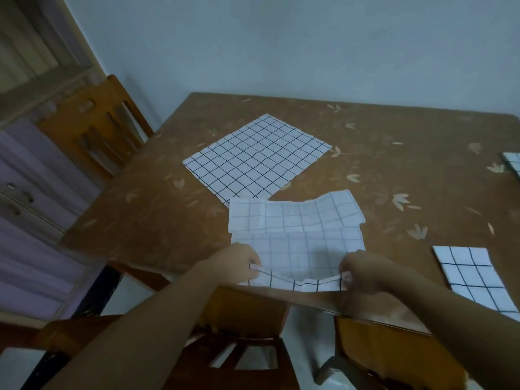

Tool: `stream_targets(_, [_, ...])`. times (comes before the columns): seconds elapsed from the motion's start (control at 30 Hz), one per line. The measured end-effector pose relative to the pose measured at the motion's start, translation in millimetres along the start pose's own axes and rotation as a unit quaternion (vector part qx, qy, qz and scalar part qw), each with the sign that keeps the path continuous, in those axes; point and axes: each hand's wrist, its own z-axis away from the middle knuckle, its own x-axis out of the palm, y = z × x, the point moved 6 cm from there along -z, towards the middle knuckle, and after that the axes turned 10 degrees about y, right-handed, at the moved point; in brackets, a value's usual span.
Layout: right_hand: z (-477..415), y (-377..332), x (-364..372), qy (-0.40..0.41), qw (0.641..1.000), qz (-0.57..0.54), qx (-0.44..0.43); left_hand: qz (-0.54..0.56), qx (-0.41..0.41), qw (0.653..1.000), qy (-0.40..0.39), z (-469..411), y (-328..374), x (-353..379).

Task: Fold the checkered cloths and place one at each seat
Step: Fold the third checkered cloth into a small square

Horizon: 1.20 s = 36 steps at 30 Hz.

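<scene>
A white checkered cloth [295,237] lies partly folded at the table's near edge, its far part doubled over. My left hand [236,263] pinches its near left corner and my right hand [363,273] pinches its near right corner; the near edge sags between them, lifted off the table. Beyond it a second checkered cloth [257,156] lies spread flat and unfolded. A folded checkered cloth [472,274] rests at the near right of the table. Another cloth [513,161] shows only a corner at the right frame edge.
The brown table [394,164] has a leaf pattern and stands against a pale wall. One wooden chair [98,128] stands at its left side; two more chairs [242,333] are tucked under the near edge. A purple cabinet [25,198] stands at left.
</scene>
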Motion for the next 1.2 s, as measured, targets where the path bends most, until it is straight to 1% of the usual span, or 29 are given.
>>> stream_targets(0.1, [-6, 7, -20, 0.059, 0.997, -0.032, 0.030, 0.050, -0.037, 0.993, 0.103, -1, -9, -25])
stream_targets(0.13, [-7, 9, -24, 0.069, 0.996, -0.032, 0.036, 0.063, -0.045, 0.989, 0.129, -1, -14, -31])
stream_targets(0.17, [-8, 10, -25, 0.067, 0.997, -0.027, 0.037, 0.062, -0.047, 0.988, 0.136, -2, -16, -34])
stream_targets(0.23, [-9, 11, -22, 0.043, 0.997, -0.048, 0.038, 0.037, -0.039, 0.992, 0.113, -3, -17, -33])
stream_targets(0.33, [-11, 19, -24, 0.064, 0.991, -0.105, 0.054, 0.028, -0.035, 0.991, 0.123, -2, -16, -35])
stream_targets(0.47, [-14, 30, -22, 0.068, 0.988, -0.119, 0.066, -0.005, -0.033, 0.993, 0.114, -5, -19, -32])
stream_targets(0.6, [-21, 32, -18, 0.081, 0.984, -0.134, 0.084, -0.034, -0.053, 0.987, 0.151, -14, -26, -37])
stream_targets(0.67, [-28, 33, -14, 0.106, 0.978, -0.147, 0.108, -0.049, -0.055, 0.982, 0.177, -23, -28, -41])
stream_targets(0.73, [-40, 36, -14, 0.138, 0.969, -0.159, 0.131, -0.035, -0.062, 0.975, 0.209, -37, -32, -45])
stream_targets(0.8, [-52, 37, -16, 0.168, 0.961, -0.162, 0.148, -0.035, -0.062, 0.972, 0.223, -54, -39, -49])
stream_targets(1.1, [-110, 59, -20, 0.229, 0.925, -0.187, 0.238, -0.092, -0.018, 0.975, 0.203, -141, -69, -62])
stream_targets(1.2, [-127, 68, -14, 0.244, 0.920, -0.191, 0.240, -0.093, 0.016, 0.976, 0.196, -163, -77, -60])
